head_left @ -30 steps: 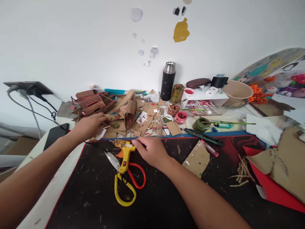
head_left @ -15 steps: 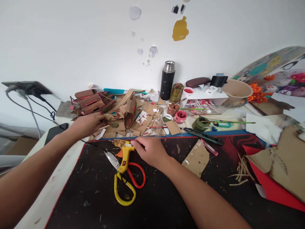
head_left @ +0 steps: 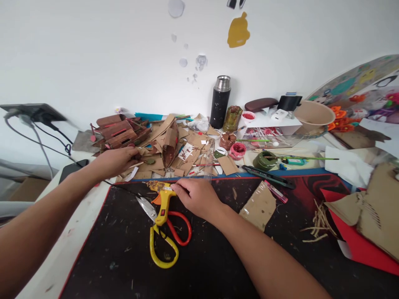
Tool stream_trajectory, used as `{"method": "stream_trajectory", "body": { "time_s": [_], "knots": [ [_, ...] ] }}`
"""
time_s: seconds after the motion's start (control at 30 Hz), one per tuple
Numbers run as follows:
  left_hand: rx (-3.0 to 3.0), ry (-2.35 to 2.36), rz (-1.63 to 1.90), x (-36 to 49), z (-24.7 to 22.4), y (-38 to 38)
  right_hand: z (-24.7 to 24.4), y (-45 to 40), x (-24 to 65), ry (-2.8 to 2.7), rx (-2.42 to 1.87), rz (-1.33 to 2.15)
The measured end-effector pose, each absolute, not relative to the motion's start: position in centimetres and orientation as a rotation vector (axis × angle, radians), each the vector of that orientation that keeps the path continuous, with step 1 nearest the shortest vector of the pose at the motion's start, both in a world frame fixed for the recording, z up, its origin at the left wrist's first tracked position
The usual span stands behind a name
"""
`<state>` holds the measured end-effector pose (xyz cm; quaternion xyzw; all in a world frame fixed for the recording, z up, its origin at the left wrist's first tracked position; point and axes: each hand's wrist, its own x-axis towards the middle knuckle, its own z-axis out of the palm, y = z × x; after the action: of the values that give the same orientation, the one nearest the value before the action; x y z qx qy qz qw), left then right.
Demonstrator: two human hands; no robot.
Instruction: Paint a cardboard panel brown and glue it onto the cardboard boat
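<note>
My left hand (head_left: 116, 161) reaches into the heap of cardboard scraps (head_left: 190, 155), beside a brown-painted cardboard model (head_left: 121, 135). Its fingers look bent together at the tips; whatever they pinch there is too small and hidden to name. My right hand (head_left: 199, 197) is closed at the rear end of a yellow glue gun (head_left: 165, 203), thumb and forefinger against it. The gun's nozzle, caked with brown residue, points left. Under its handle lie scissors (head_left: 163, 253) with one yellow and one red handle, blades slightly hidden by the gun.
Paint jars, including a green one (head_left: 263, 161) with a brush across it, stand behind the dark mat (head_left: 124, 265). A box cutter (head_left: 268, 176) and a cardboard piece (head_left: 259, 205) lie right of my right hand. A black flask (head_left: 220, 104) stands by the wall.
The view has shifted slightly, so the wall and back items sit a little higher. Both hands keep nearly the same places; the glue gun and scissors stay put.
</note>
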<state>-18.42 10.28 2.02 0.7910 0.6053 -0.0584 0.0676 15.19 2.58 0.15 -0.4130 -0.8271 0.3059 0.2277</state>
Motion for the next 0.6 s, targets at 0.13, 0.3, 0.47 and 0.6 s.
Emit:
{"method": "stream_trajectory", "body": {
  "time_s": [0.13,0.3,0.47,0.6],
  "knots": [
    [2.422,1.793,-0.299,-18.5,2.6,10.0,0.2,2.6,15.2,-2.272,-1.135,0.839],
    [2.433,1.798,-0.328,-18.3,2.9,9.7,0.2,2.6,15.2,-2.281,-1.136,0.83],
    [2.417,1.764,-0.26,-18.1,3.1,9.6,0.2,2.6,15.2,-2.275,-1.127,0.839],
    [2.366,1.752,-0.2,-18.3,3.7,9.5,0.1,2.6,15.2,-2.272,-1.12,0.835]
  ]
}}
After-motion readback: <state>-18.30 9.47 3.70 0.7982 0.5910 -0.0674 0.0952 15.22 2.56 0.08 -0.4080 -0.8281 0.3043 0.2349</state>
